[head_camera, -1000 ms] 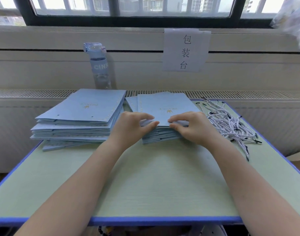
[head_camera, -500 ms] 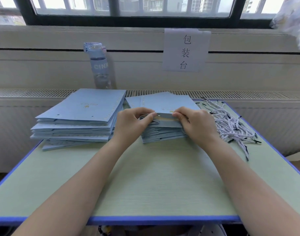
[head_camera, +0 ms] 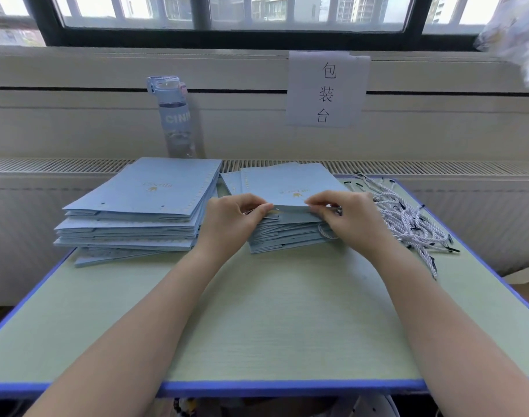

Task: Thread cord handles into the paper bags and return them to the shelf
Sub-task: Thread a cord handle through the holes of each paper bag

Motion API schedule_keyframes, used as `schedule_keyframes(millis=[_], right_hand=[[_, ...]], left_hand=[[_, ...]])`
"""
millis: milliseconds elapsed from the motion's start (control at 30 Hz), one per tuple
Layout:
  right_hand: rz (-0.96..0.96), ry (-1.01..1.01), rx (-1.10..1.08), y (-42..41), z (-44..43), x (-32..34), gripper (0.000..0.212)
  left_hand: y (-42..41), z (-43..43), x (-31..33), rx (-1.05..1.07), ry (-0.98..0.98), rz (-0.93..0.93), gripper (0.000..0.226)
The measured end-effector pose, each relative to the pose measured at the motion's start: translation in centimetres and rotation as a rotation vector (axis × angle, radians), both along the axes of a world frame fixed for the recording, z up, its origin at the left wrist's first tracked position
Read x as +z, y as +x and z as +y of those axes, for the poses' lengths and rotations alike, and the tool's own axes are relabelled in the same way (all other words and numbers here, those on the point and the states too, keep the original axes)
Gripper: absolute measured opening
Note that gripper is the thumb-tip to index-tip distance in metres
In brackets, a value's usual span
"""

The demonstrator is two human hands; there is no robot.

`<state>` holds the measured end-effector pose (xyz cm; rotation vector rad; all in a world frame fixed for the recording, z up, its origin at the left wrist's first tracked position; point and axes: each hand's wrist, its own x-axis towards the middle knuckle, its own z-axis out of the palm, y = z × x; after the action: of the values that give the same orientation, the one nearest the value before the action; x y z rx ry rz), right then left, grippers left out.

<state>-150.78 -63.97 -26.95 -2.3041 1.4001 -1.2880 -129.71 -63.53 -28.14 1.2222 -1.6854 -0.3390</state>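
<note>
Table point(head_camera: 257, 326), bag point(head_camera: 287, 185), left hand point(head_camera: 227, 224), right hand point(head_camera: 350, 218)

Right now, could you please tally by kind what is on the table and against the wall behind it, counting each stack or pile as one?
Blue bag stacks: 2, the left stack and the right stack
Pile of cord handles: 1
Water bottle: 1
Paper sign: 1
Total: 5
</note>
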Motion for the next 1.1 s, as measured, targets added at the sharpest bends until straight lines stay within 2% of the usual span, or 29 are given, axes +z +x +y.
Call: schedule_keyframes(millis=[267,400,533,600,667,767,933,967,1067,1100], right_hand=[[0.004,-0.01,-0.023,0.0,-0.7,-1.0,0.009],[-0.084,-0.016,-0.027,0.0,-0.4,-0.4,0.013],[-0.201,-0.134,-0.294,-2.9,-0.6,1.2,0.019],[-0.146,-0.037,-0.459,-4.9,-1.0,1.1,0.017],[-0.034,0.154,-0.526,-6.2,-1.4,0.5,0.019],[0.049,0.343,-0.502,-6.2,-1.6,0.2,0.023],[0.092,0.422,-0.462,-4.9,-1.6,0.3,0.029],[0.049,0.446,-0.447,-4.8,-1.7,0.3,0.031],[-0.256,0.609,-0.282,-4.0,-1.2,0.6,0.03],[-0.293,0.655,-0.236,-3.7,-1.0,0.7,0.029]], left_hand=[[0.2,-0.1,-0.4,-0.025,-0.02,-0.074,0.009],[0.2,0.1,-0.4,-0.011,-0.09,-0.117,0.012],[0.0,0.1,-0.4,0.033,-0.156,-0.14,0.013],[0.0,0.1,-0.5,0.038,-0.157,-0.139,0.013],[-0.1,0.1,-0.5,0.037,-0.156,-0.137,0.013],[-0.2,0.1,-0.5,0.035,-0.145,-0.131,0.013],[-0.2,0.0,-0.5,0.047,-0.133,-0.152,0.012],[-0.1,-0.2,-0.5,0.057,-0.115,-0.161,0.012],[0.7,-0.8,-0.6,0.123,-0.046,-0.205,0.014],[1.0,-1.0,-0.6,0.142,-0.029,-0.227,0.015]])
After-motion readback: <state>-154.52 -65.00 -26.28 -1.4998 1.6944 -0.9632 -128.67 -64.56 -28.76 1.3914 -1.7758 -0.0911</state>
